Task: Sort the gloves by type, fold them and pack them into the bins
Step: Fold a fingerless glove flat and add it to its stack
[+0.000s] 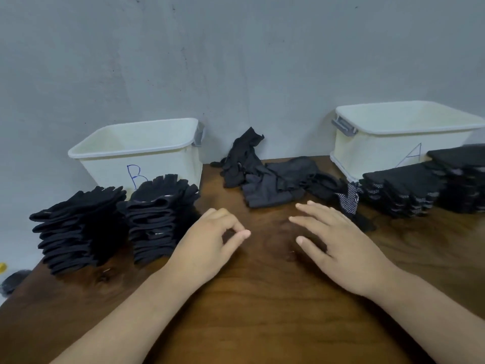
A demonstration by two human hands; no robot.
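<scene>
At my far left, two stacks of folded black knit gloves [78,227] stand on the brown wooden bench [262,298], in front of the white plastic bin marked B [105,166]. My left hand [207,248] is just beside them, its fingers [233,223] loosely curled, thumb tip near forefinger, pinching nothing. A loose heap of unfolded black gloves [275,177] lies by the wall between the bins. My right hand [346,248] has its fingers spread and straight, holding nothing. Further right, more stacks of folded black gloves [401,190] sit before the white plastic bin marked A [380,153].
</scene>
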